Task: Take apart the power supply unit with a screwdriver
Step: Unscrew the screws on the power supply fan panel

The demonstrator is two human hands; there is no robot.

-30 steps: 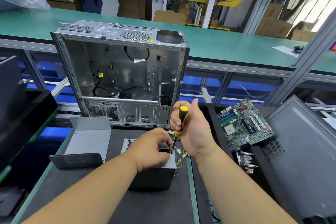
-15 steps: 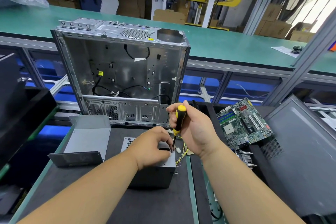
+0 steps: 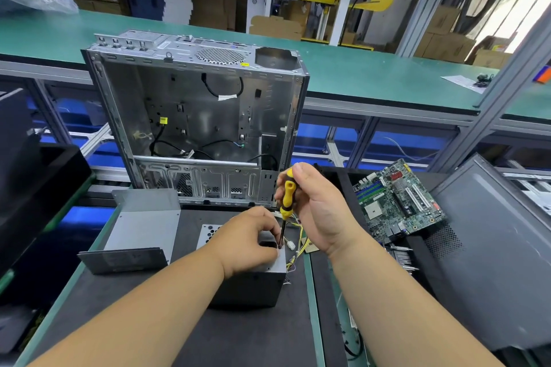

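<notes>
Grey metal box-shaped power supply unit (image 3: pixel 253 283) sits on dark desk mat (image 3: pixel 238 337), just in front of open silver PC case (image 3: pixel 196 116). Left hand (image 3: pixel 247 240) rests on PSU top, fingers curled at its edge near the screw. Right hand (image 3: pixel 316 211) w/ grip clamped round yellow-black screwdriver (image 3: pixel 286 202), held upright, tip down at PSU's top right corner. Green motherboard (image 3: pixel 396 199) lies to the right

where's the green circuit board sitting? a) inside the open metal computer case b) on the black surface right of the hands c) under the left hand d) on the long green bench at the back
b: the circuit board lies flat on the black surface to the right of the right hand, outside the open computer case.
</notes>
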